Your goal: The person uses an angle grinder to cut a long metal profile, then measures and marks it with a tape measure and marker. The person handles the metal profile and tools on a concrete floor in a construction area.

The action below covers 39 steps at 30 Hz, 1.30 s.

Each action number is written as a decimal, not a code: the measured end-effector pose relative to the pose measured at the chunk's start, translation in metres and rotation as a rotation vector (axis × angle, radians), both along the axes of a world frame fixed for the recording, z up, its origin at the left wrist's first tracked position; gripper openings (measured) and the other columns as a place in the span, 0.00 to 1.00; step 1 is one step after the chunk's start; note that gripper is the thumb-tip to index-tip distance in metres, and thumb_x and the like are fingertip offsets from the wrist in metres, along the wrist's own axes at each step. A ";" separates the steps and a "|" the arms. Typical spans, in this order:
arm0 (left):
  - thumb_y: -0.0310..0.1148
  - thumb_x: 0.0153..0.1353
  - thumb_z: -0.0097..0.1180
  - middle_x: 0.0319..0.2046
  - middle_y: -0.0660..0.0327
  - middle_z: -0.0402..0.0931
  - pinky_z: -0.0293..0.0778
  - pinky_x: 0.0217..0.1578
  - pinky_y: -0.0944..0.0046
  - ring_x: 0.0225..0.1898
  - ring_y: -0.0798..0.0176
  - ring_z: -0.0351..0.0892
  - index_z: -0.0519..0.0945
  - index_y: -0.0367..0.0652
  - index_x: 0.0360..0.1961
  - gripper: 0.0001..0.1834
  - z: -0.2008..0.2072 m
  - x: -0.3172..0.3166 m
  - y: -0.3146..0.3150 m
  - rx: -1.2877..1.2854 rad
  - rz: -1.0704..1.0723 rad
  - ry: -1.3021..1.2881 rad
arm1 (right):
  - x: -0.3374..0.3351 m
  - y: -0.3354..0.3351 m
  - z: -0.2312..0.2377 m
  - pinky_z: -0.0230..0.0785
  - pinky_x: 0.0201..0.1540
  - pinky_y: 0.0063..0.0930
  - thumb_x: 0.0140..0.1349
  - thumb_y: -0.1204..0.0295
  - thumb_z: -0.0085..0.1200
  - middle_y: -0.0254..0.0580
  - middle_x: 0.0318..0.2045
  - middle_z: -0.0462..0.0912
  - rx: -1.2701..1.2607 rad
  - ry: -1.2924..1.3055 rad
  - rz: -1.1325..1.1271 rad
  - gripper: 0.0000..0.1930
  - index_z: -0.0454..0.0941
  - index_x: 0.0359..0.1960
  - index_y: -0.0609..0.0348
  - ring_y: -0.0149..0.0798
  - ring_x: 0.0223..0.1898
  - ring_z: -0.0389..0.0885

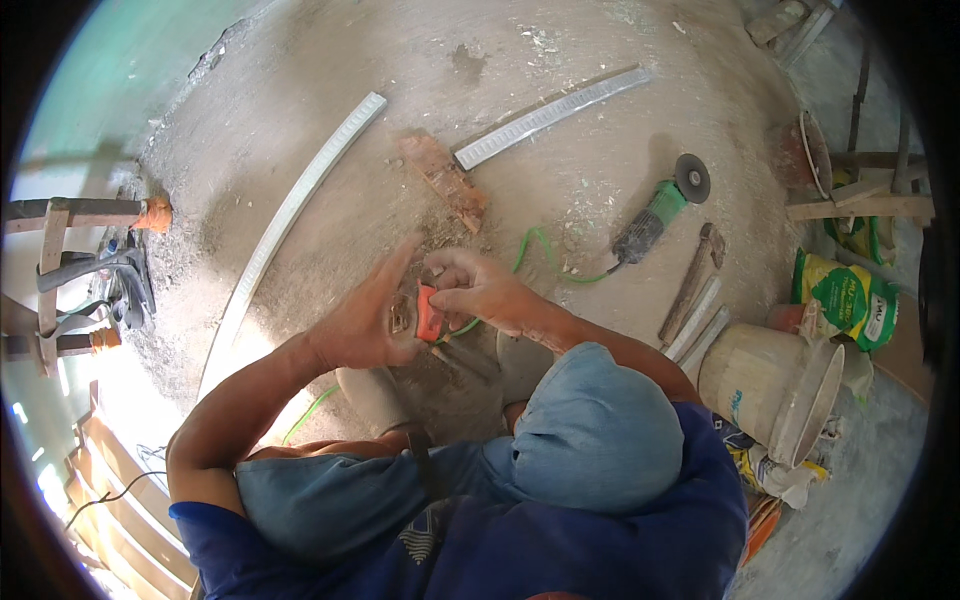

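A small red-orange thing (429, 314), its kind not clear, is pinched between the thumb and fingers of my right hand (478, 288). Just left of it, my left hand (362, 312) is held with its fingers stretched out and its thumb apart. Against that palm shows a small brownish, metallic-looking piece (400, 314); whether it joins the red-orange thing I cannot tell. Both hands are close together above the floor, in front of my bent knees. Beyond them lies a flat reddish-brown board (443, 180).
Two perforated metal channels lie left (300, 195) and far (555, 112). A green angle grinder (650, 222) with a green cord rests at right. Nearby are a wooden-handled tool (692, 283), metal offcuts (700, 325), a dirty bucket (765, 385) and a yellow-green bag (848, 298). Wooden supports (75, 215) stand left.
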<state>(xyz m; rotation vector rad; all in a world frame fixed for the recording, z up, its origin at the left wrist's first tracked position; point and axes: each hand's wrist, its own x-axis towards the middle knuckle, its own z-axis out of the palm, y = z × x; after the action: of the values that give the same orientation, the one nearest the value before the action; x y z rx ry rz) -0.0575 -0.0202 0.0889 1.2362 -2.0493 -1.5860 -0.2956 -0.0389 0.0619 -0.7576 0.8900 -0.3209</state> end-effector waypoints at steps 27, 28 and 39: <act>0.41 0.71 0.52 0.28 0.66 0.75 0.70 0.30 0.70 0.28 0.72 0.73 0.80 0.39 0.39 0.15 -0.024 0.025 0.011 0.887 0.295 -0.014 | -0.160 -0.166 -0.018 0.66 0.23 0.30 0.68 0.57 0.56 0.36 0.23 0.77 -0.043 0.231 -0.527 0.19 0.76 0.45 0.63 0.31 0.20 0.72; 0.41 0.71 0.51 0.28 0.65 0.75 0.71 0.30 0.70 0.28 0.72 0.74 0.79 0.39 0.39 0.14 -0.022 0.026 0.009 0.896 0.322 -0.009 | -0.163 -0.180 -0.027 0.68 0.24 0.30 0.67 0.53 0.57 0.37 0.25 0.78 -0.118 0.433 -0.522 0.24 0.73 0.49 0.65 0.31 0.22 0.74; 0.36 0.71 0.47 0.31 0.55 0.80 0.79 0.36 0.63 0.31 0.62 0.81 0.78 0.37 0.38 0.13 -0.006 0.041 -0.001 0.889 0.604 0.231 | -0.114 -0.253 -0.112 0.75 0.56 0.40 0.53 0.50 0.67 0.67 0.56 0.77 -0.486 1.406 -0.523 0.49 0.57 0.65 0.76 0.58 0.57 0.79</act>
<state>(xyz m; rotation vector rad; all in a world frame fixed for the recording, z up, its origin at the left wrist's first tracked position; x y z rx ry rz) -0.0167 -0.0208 0.0827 1.6018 -0.6664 -2.1993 -0.4098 -0.2920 -0.0506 -1.1940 2.4176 -0.4630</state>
